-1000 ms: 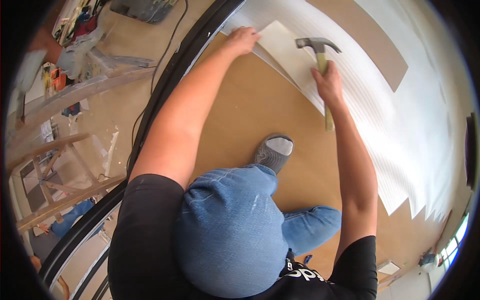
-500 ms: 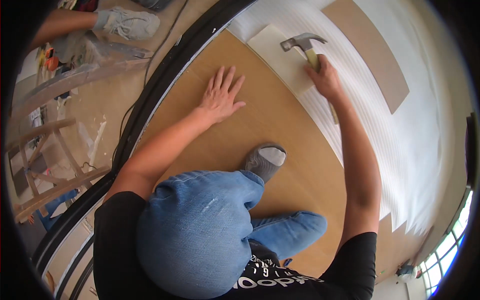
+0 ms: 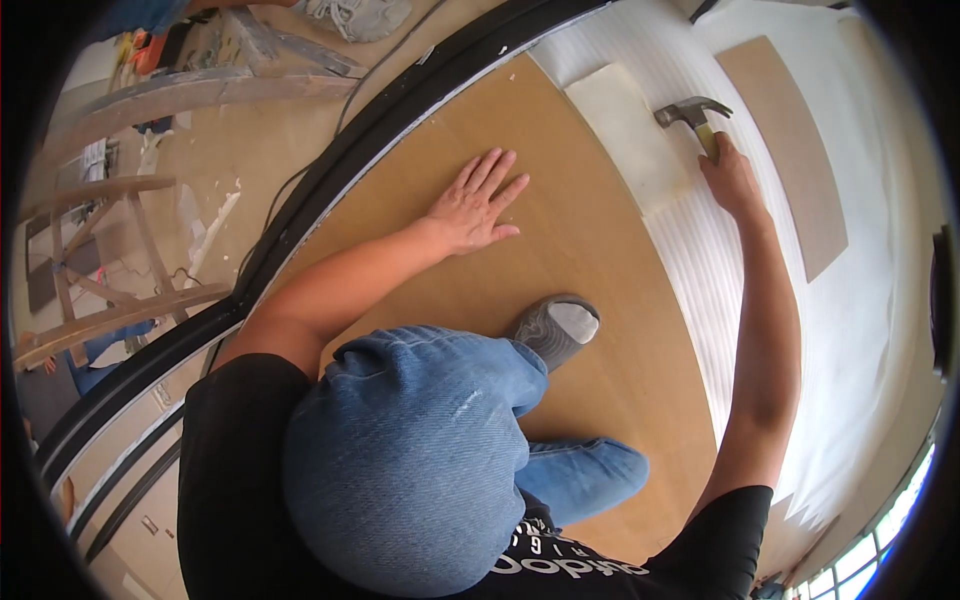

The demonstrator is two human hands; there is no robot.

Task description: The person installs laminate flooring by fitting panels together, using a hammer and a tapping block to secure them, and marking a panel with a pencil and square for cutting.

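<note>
My left hand (image 3: 470, 210) lies open, fingers spread, on a brown board (image 3: 590, 250), left of a pale rectangular piece (image 3: 605, 125). My right hand (image 3: 735, 180) grips a claw hammer (image 3: 700, 115) by its handle, over white ribbed sheet (image 3: 670, 280) that runs beside the board. The pale piece sits along the sheet's left edge, left of the hammer head. A grey-brown strip (image 3: 795, 170) lies on the white sheet further right. My socked foot (image 3: 555, 330) rests on the board by my bent, jeans-clad legs.
A black frame (image 3: 330, 185) curves along the board's left edge, with a cable beside it. Beyond are wooden trestles (image 3: 150, 85), scattered tools and another person's shoe (image 3: 355, 15). A blue-clothed body part (image 3: 110, 355) shows at lower left. A window (image 3: 870, 545) is at lower right.
My left hand has come away from the pale piece and down onto the brown board, now spread flat. The hammer stays in my right hand. Another person's foot has appeared at upper left.
</note>
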